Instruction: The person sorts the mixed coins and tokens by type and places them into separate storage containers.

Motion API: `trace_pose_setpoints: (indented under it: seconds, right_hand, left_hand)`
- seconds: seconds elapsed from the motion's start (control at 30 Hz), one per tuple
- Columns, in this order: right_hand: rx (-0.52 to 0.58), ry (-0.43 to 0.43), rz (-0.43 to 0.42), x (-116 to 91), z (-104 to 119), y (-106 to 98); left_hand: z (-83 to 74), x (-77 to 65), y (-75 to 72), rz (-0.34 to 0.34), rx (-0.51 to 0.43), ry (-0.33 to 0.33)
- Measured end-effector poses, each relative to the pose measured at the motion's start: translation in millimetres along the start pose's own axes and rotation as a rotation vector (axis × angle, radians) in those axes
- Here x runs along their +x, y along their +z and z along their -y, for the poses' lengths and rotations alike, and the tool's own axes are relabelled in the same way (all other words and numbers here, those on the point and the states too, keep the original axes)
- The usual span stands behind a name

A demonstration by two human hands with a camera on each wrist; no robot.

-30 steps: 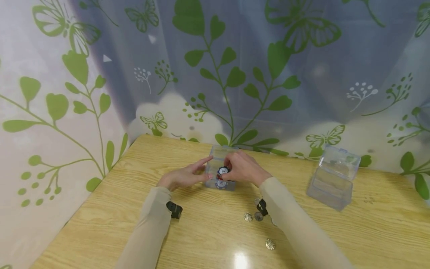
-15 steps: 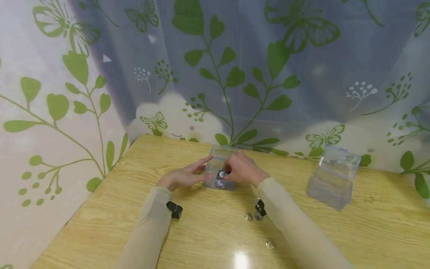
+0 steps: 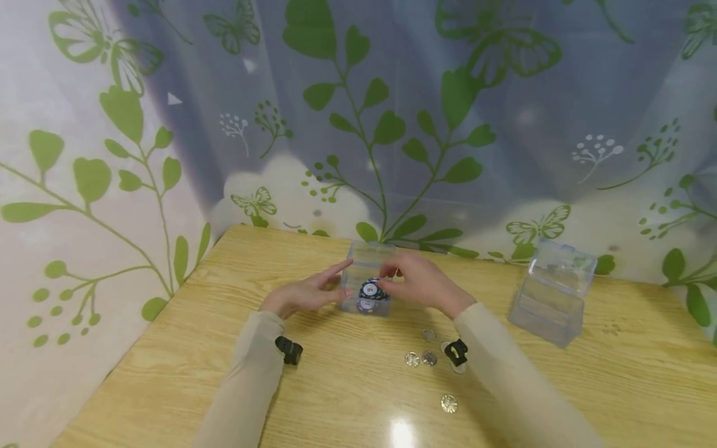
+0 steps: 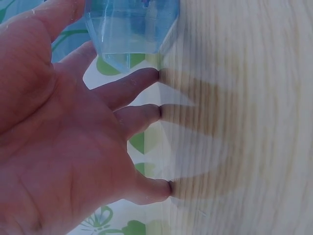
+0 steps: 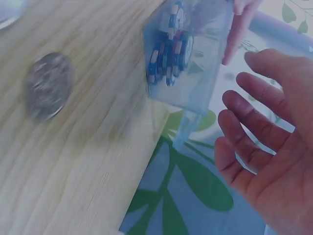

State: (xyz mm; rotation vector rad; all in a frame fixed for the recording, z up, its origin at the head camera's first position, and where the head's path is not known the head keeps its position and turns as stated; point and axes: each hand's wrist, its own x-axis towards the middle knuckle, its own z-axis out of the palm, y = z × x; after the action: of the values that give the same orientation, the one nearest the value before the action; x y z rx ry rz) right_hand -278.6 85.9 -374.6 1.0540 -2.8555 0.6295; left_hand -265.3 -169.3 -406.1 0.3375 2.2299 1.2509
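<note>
A clear plastic box (image 3: 346, 306) with its lid raised stands at the back middle of the table. Several poker chips (image 3: 370, 289) are piled inside; they show through the wall in the right wrist view as blue and white chips (image 5: 171, 56). My left hand (image 3: 305, 295) is spread at the box's left side, thumb near the front corner and fingertips touching the table in the left wrist view. Over the right rim is my right hand (image 3: 422, 283), its fingers loosely bent and holding nothing in the right wrist view.
A second clear box (image 3: 549, 317), lid up, stands to the right. Several silvery coin-like discs (image 3: 429, 358) lie in front of my right wrist, with another disc (image 3: 449, 404) nearer the front. A patterned curtain (image 3: 476, 186) hangs behind the table.
My right hand has drawn back to the right from inside the box, and its fingers have loosened. More of the chip pile shows now. My left hand has stayed in place.
</note>
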Motion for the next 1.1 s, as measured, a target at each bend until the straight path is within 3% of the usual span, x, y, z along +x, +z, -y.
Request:
trace_pose_setpoints:
  seconds: [0.3, 0.53, 0.7, 0.8, 0.87, 1.0, 1.1]
  right_hand:
    - [-0.034, -0.015, -0.027, -54.7, -11.6, -6.5]
    - [-0.03, 0.037, -0.011, -99.6, -27.3, -22.1]
    - [-0.027, 0.089, -0.055, -131.2, -43.1, -36.9]
    - [-0.018, 0.139, -0.104, -151.9, -54.1, -47.0]
    - [-0.017, 0.153, -0.17, -165.8, -63.4, -52.9]
    - [-0.059, 0.193, -0.331, -191.2, -86.4, -63.5]
    - [-0.091, 0.264, -0.391, -207.0, -106.7, -71.6]
  left_hand:
    - [6.1, -1.4, -0.8, -0.008, 0.034, 0.041]
    - [4.8, -1.2, -3.5, -0.022, 0.052, 0.021]
    - [1.4, -3.4, -5.0, -0.077, 0.072, 0.034]
    - [-2.0, -6.6, -6.0, -0.155, 0.119, 0.059]
    - [-5.6, -9.2, -6.4, -0.241, 0.165, 0.095]
    - [-18.5, -14.1, -4.4, -0.448, 0.242, 0.217]
    - [-32.9, -17.4, 2.4, -0.546, 0.272, 0.308]
